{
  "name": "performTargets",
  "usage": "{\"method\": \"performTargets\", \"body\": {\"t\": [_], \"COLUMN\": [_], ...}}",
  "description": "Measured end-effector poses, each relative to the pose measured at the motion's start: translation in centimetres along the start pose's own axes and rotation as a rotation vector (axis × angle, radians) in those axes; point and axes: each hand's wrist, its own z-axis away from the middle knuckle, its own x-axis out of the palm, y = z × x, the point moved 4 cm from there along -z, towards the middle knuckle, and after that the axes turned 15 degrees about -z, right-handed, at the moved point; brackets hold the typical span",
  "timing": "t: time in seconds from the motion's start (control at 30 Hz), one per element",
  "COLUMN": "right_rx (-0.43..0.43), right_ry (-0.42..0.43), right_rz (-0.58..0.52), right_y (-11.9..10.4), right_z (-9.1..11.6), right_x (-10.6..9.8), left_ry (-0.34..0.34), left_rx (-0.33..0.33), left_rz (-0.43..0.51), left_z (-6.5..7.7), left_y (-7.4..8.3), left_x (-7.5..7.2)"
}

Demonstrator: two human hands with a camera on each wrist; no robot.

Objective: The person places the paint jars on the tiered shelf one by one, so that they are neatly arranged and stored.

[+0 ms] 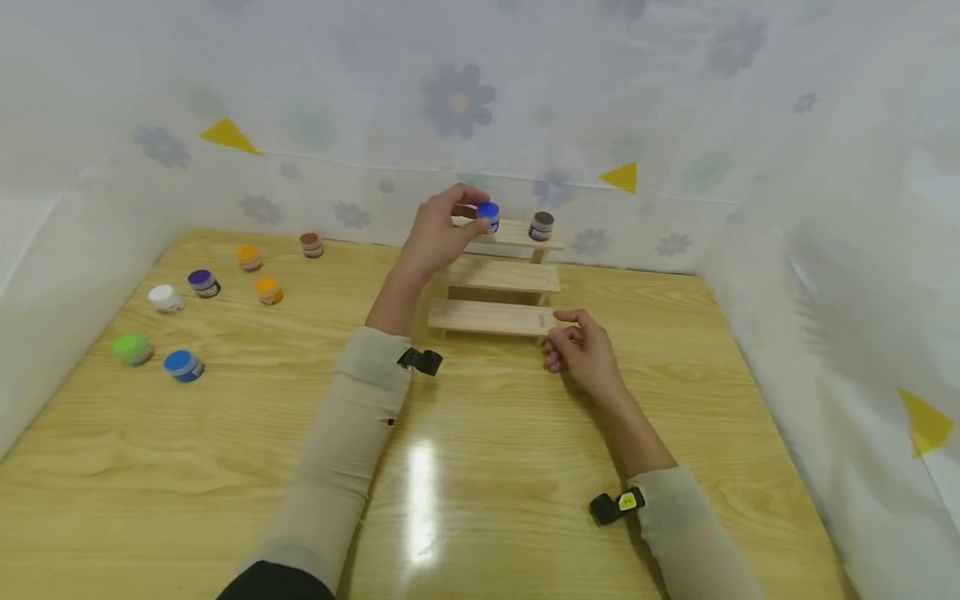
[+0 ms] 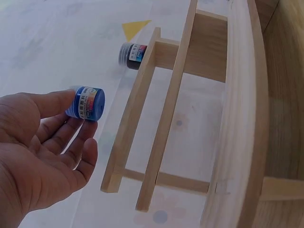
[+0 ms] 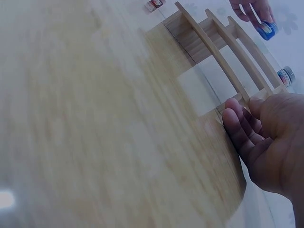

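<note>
Standing at the right end of the top tier of a three-tier wooden display stand: one dark paint jar, set down. Held, not yet placed: one blue-lidded paint jar. Left on the wood-grain table, off to the person's left: seven more, namely a reddish-brown jar, a rear orange jar, a front orange jar, a purple jar, a white jar, a green jar and a medium-blue jar. Stage, by my reckoning: early, with one up, one in hand and the bulk remaining.

Left hand: grips the blue-lidded paint jar between thumb and fingertips, little finger free of it. Jar's position: at the fingertips, roughly upright, over the top tier, apart from the wood, left of the dark paint jar. Right hand: fingers bent, thumb and forefinger pinching the bottom tier's right end, well below that jar; purpose, I would judge, steadying.
</note>
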Motion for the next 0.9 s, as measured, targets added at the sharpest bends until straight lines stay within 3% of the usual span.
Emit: {"method": "performTargets", "body": {"t": [0.27,0.5,0.9], "right_rx": [-0.026,-0.033,-0.011], "right_ry": [-0.005,-0.041,-0.024], "right_rz": [0.004,0.001,0.012], "right_y": [0.1,0.1,-0.5], "right_z": [0.1,-0.3,0.1], "right_x": [0.0,0.3,0.2], "left_ry": [-0.026,0.010,0.031], "left_rx": [-0.043,-0.090,-0.089], "left_rz": [0.018,0.052,0.022], "left_z": [-1.0,-1.0,-1.1], "left_y": [0.2,-0.2,0.4], "left_x": [2.0,2.5,3.6]}}
